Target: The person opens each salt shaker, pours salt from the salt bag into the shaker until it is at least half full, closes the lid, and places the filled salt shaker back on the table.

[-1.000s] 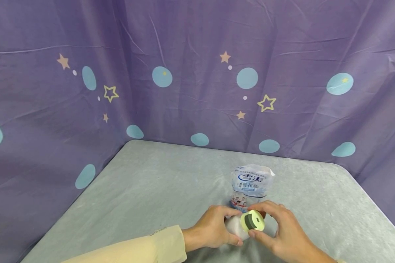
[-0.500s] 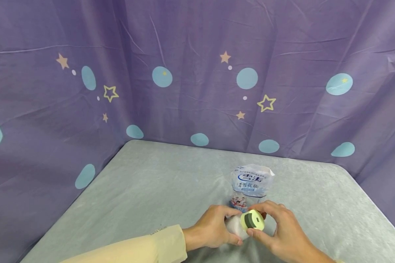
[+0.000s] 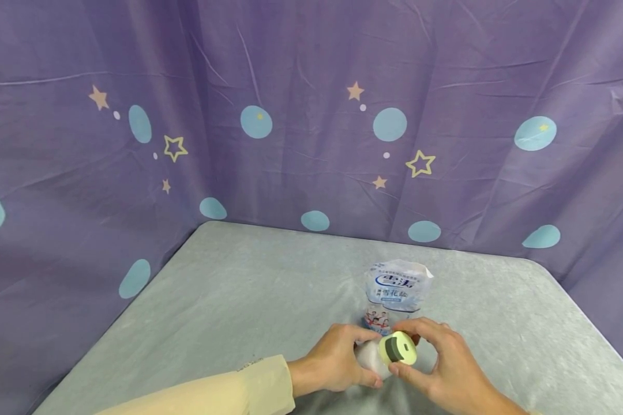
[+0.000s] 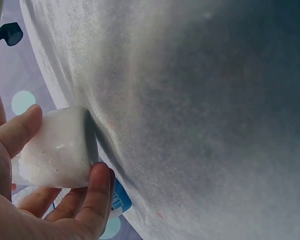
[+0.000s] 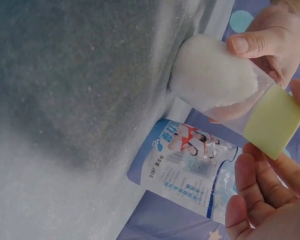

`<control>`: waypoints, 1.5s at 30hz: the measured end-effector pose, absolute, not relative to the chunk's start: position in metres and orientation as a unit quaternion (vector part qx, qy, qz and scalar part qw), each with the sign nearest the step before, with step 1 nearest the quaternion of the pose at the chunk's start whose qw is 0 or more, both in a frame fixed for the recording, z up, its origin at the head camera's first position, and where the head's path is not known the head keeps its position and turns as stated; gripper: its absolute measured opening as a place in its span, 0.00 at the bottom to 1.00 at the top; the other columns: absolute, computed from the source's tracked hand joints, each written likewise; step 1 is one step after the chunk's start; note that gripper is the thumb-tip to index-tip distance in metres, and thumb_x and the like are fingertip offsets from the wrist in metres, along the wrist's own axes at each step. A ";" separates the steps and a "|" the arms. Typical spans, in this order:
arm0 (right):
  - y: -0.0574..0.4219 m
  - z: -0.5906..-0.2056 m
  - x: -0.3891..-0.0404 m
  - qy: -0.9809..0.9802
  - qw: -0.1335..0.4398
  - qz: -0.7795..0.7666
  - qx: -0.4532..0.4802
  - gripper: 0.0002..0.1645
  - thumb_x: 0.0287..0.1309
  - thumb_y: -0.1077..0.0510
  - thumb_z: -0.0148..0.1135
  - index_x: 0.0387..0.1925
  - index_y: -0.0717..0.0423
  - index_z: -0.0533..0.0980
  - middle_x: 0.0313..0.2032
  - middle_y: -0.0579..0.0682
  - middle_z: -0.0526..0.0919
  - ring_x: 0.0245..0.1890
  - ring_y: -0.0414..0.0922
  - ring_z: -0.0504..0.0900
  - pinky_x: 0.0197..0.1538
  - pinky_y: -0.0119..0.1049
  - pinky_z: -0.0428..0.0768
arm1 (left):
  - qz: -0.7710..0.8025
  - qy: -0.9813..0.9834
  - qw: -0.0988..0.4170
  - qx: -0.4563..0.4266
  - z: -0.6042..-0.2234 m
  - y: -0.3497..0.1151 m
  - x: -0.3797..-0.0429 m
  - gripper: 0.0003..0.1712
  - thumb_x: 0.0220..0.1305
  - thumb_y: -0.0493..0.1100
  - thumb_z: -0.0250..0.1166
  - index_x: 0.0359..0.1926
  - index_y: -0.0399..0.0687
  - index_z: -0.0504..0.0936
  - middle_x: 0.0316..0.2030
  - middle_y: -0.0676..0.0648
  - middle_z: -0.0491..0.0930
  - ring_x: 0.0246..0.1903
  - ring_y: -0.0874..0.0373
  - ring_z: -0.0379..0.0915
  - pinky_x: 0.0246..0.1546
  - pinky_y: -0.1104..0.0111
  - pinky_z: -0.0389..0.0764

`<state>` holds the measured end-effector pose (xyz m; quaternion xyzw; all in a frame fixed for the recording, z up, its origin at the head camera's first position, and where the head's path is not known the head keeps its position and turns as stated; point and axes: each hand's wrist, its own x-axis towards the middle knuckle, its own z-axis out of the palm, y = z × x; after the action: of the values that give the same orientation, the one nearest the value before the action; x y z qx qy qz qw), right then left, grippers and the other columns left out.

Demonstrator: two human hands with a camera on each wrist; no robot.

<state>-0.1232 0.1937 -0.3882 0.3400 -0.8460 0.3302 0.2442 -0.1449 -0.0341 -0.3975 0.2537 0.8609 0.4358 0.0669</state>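
Note:
My left hand [image 3: 332,358] grips the clear body of a salt shaker [image 3: 372,358] in the head view, thumb on the near side and fingers round the far side. White salt [image 5: 210,75] fills much of the body, as the right wrist view shows. The shaker leans to the right, its pale green lid [image 3: 406,347] uppermost, with a dark grey strip on it. My right hand [image 3: 449,369] pinches this lid between thumb and fingers. In the left wrist view the shaker's rounded base [image 4: 65,147] sits between my left thumb and fingers.
A blue and white salt bag [image 3: 398,291] stands upright just behind the shaker, its top edge uneven. The table has a pale grey-green cloth [image 3: 270,288]. A purple curtain [image 3: 311,115] with stars and dots encloses the back and sides.
My right thumb has slid slightly left along the lid's near edge. Otherwise the shaker, the bag and both hands stay where they were.

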 end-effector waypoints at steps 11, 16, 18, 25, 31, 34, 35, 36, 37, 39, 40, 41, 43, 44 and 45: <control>0.195 -0.388 -0.123 -0.846 0.251 0.333 0.333 0.38 0.37 0.52 0.88 0.54 0.38 0.80 0.40 0.31 0.82 0.37 0.34 0.77 0.42 0.34 0.75 | 0.433 0.863 0.059 0.254 -0.398 -0.037 -0.144 0.36 0.37 0.43 0.89 0.53 0.54 0.89 0.37 0.61 0.85 0.33 0.73 0.73 0.37 0.75 0.76; 0.195 -0.388 -0.123 -0.848 0.252 0.335 0.325 0.37 0.37 0.51 0.88 0.53 0.38 0.80 0.39 0.31 0.81 0.37 0.33 0.76 0.40 0.35 0.74 | 0.438 0.862 0.062 0.247 -0.399 -0.038 -0.145 0.34 0.37 0.42 0.89 0.51 0.56 0.89 0.34 0.62 0.84 0.32 0.72 0.73 0.35 0.74 0.76; 0.195 -0.388 -0.123 -0.849 0.251 0.335 0.323 0.37 0.38 0.51 0.88 0.53 0.39 0.81 0.39 0.31 0.82 0.37 0.33 0.76 0.40 0.35 0.74 | 0.438 0.863 0.061 0.244 -0.399 -0.038 -0.145 0.33 0.36 0.42 0.89 0.50 0.57 0.90 0.33 0.63 0.83 0.31 0.72 0.74 0.35 0.75 0.76; 0.195 -0.388 -0.123 -0.854 0.245 0.333 0.316 0.37 0.38 0.50 0.88 0.53 0.37 0.80 0.41 0.30 0.83 0.36 0.32 0.76 0.39 0.35 0.72 | 0.441 0.864 0.052 0.240 -0.401 -0.042 -0.145 0.31 0.35 0.41 0.89 0.46 0.61 0.90 0.32 0.65 0.83 0.30 0.70 0.75 0.34 0.76 0.76; 0.196 -0.387 -0.123 -0.861 0.240 0.327 0.306 0.38 0.38 0.51 0.88 0.54 0.35 0.79 0.41 0.29 0.82 0.35 0.32 0.76 0.38 0.36 0.73 | 0.441 0.865 0.051 0.234 -0.402 -0.046 -0.145 0.32 0.35 0.41 0.89 0.47 0.61 0.90 0.32 0.64 0.83 0.28 0.70 0.76 0.33 0.75 0.76; 0.196 -0.387 -0.123 -0.863 0.239 0.325 0.303 0.39 0.38 0.51 0.88 0.54 0.35 0.79 0.41 0.28 0.82 0.35 0.31 0.76 0.38 0.36 0.74 | 0.443 0.866 0.054 0.225 -0.402 -0.047 -0.145 0.31 0.34 0.42 0.89 0.45 0.61 0.90 0.31 0.64 0.83 0.28 0.70 0.75 0.32 0.75 0.76; 0.197 -0.387 -0.123 -0.863 0.239 0.325 0.303 0.38 0.38 0.51 0.88 0.55 0.35 0.79 0.41 0.28 0.82 0.35 0.32 0.76 0.38 0.36 0.74 | 0.443 0.867 0.055 0.223 -0.402 -0.047 -0.145 0.30 0.34 0.42 0.89 0.45 0.62 0.90 0.31 0.64 0.83 0.28 0.70 0.75 0.31 0.75 0.76; 0.197 -0.387 -0.123 -0.864 0.239 0.325 0.302 0.38 0.38 0.51 0.88 0.55 0.35 0.79 0.41 0.28 0.82 0.35 0.32 0.76 0.38 0.36 0.74 | 0.443 0.867 0.054 0.221 -0.402 -0.047 -0.145 0.30 0.34 0.42 0.89 0.44 0.62 0.90 0.31 0.64 0.82 0.28 0.70 0.74 0.31 0.74 0.75; 0.197 -0.386 -0.123 -0.864 0.239 0.325 0.302 0.38 0.38 0.51 0.88 0.54 0.35 0.79 0.41 0.28 0.82 0.35 0.32 0.76 0.38 0.36 0.74 | 0.442 0.868 0.054 0.220 -0.402 -0.047 -0.145 0.30 0.34 0.42 0.89 0.44 0.62 0.90 0.31 0.64 0.82 0.28 0.70 0.74 0.31 0.74 0.75; 0.197 -0.386 -0.123 -0.864 0.240 0.323 0.302 0.38 0.38 0.51 0.88 0.55 0.35 0.80 0.41 0.28 0.82 0.35 0.32 0.76 0.39 0.36 0.74 | 0.441 0.869 0.053 0.219 -0.402 -0.047 -0.145 0.29 0.33 0.42 0.89 0.42 0.63 0.90 0.31 0.64 0.82 0.28 0.70 0.74 0.31 0.74 0.75; 0.198 -0.387 -0.123 -0.864 0.241 0.322 0.302 0.38 0.38 0.50 0.88 0.55 0.35 0.80 0.41 0.28 0.82 0.35 0.32 0.77 0.39 0.36 0.74 | 0.440 0.869 0.052 0.220 -0.402 -0.047 -0.145 0.28 0.33 0.42 0.89 0.41 0.63 0.90 0.31 0.64 0.82 0.28 0.70 0.74 0.31 0.74 0.75; 0.198 -0.387 -0.123 -0.864 0.242 0.321 0.302 0.38 0.38 0.50 0.88 0.55 0.35 0.80 0.41 0.28 0.82 0.35 0.32 0.77 0.39 0.36 0.74 | 0.439 0.870 0.052 0.220 -0.402 -0.048 -0.146 0.28 0.33 0.42 0.89 0.41 0.63 0.90 0.31 0.64 0.82 0.28 0.70 0.74 0.31 0.74 0.75; 0.198 -0.387 -0.124 -0.864 0.244 0.319 0.303 0.38 0.38 0.50 0.88 0.55 0.35 0.80 0.41 0.28 0.82 0.36 0.32 0.77 0.39 0.36 0.74 | 0.438 0.870 0.052 0.221 -0.402 -0.048 -0.146 0.27 0.33 0.43 0.89 0.40 0.63 0.90 0.32 0.64 0.83 0.29 0.69 0.74 0.32 0.74 0.75; 0.199 -0.388 -0.124 -0.864 0.245 0.319 0.303 0.38 0.38 0.50 0.88 0.55 0.35 0.80 0.41 0.28 0.82 0.35 0.32 0.77 0.39 0.36 0.74 | 0.438 0.870 0.053 0.222 -0.402 -0.049 -0.147 0.27 0.33 0.43 0.89 0.40 0.62 0.90 0.32 0.64 0.83 0.29 0.69 0.75 0.32 0.74 0.75; 0.199 -0.388 -0.124 -0.864 0.246 0.318 0.304 0.38 0.38 0.50 0.88 0.54 0.35 0.80 0.41 0.28 0.82 0.36 0.32 0.77 0.39 0.36 0.74 | 0.438 0.869 0.053 0.222 -0.403 -0.049 -0.147 0.27 0.33 0.43 0.89 0.40 0.62 0.90 0.32 0.64 0.83 0.29 0.69 0.75 0.32 0.74 0.75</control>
<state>-0.1243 0.1990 -0.3880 0.3040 -0.8637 0.3181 0.2460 -0.1472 -0.0491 -0.4028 0.2218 0.8693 0.4385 0.0531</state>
